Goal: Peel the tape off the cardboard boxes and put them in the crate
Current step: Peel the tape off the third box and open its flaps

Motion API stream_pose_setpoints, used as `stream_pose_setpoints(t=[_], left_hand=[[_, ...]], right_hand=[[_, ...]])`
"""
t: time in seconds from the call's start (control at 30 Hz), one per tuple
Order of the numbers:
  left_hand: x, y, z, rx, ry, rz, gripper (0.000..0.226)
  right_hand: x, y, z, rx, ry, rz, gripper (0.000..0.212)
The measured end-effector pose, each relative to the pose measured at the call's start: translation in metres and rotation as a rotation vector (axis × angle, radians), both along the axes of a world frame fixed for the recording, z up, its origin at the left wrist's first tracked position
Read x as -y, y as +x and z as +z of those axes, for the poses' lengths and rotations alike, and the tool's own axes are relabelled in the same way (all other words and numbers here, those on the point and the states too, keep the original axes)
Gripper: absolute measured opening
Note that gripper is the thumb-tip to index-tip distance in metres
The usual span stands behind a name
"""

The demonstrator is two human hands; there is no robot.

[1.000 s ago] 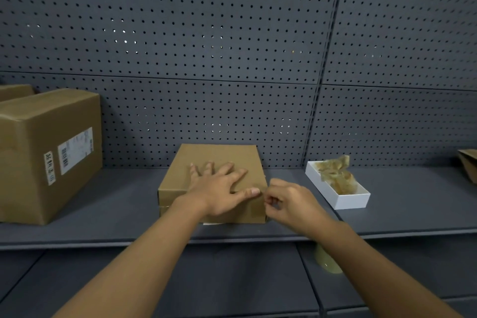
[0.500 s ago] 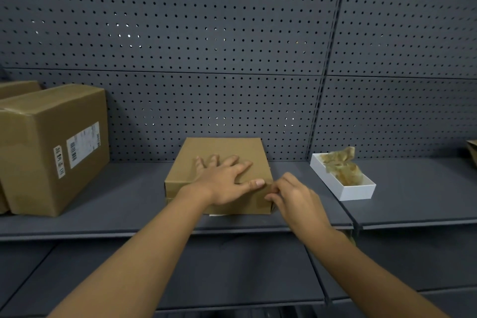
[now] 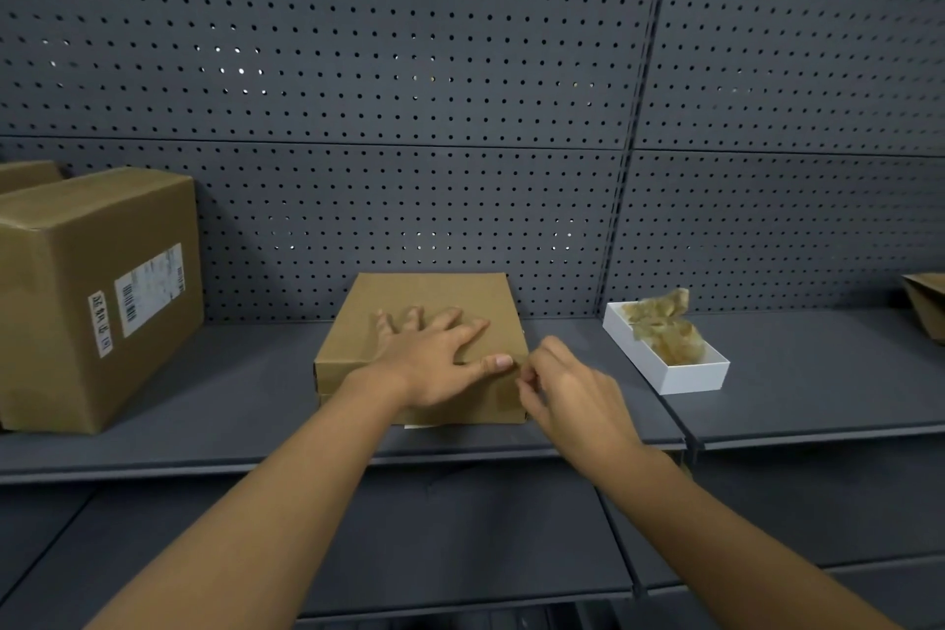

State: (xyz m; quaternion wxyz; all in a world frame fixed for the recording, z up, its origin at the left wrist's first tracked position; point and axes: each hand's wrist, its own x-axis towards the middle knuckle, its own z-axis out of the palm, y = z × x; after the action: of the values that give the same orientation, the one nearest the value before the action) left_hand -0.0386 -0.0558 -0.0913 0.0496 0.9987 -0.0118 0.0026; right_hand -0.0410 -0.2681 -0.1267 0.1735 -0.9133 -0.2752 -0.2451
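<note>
A flat brown cardboard box [image 3: 424, 302] lies on the grey shelf [image 3: 245, 394] in the middle. My left hand [image 3: 434, 358] presses flat on its top with fingers spread and the thumb near the front right corner. My right hand [image 3: 567, 389] is at that same corner with its fingers curled against the box's edge, pinching at something there; the tape itself is too small to make out. A white open tray [image 3: 680, 373] to the right holds crumpled brown tape pieces [image 3: 665, 327].
A large brown carton [image 3: 87, 292] with white labels stands on the shelf at the left. Part of another cardboard piece [image 3: 928, 307] shows at the far right. A perforated grey back panel rises behind. A lower shelf [image 3: 460, 537] runs beneath.
My right hand has stayed at the box's front right corner, its fingers shifting slightly on the edge. The left hand keeps pressing the top. The view has shifted a little.
</note>
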Motion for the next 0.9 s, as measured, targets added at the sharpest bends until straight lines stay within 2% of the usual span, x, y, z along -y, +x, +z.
stream_pose_setpoints(t=[0.17, 0.67, 0.8, 0.9], left_hand=[[-0.001, 0.002, -0.001, -0.001, -0.009, -0.002, 0.093], [-0.001, 0.001, -0.001, 0.006, -0.02, -0.004, 0.094], [-0.001, 0.001, -0.001, 0.005, -0.027, -0.006, 0.093], [-0.001, 0.001, -0.001, 0.006, -0.02, -0.004, 0.093]], right_hand=[[-0.005, -0.001, 0.004, -0.087, -0.027, -0.064, 0.031], [-0.016, -0.013, 0.014, -0.131, -0.275, -0.246, 0.023], [-0.016, -0.013, 0.017, -0.144, -0.311, -0.216, 0.01], [-0.011, -0.011, 0.02, -0.138, -0.307, -0.166, 0.015]])
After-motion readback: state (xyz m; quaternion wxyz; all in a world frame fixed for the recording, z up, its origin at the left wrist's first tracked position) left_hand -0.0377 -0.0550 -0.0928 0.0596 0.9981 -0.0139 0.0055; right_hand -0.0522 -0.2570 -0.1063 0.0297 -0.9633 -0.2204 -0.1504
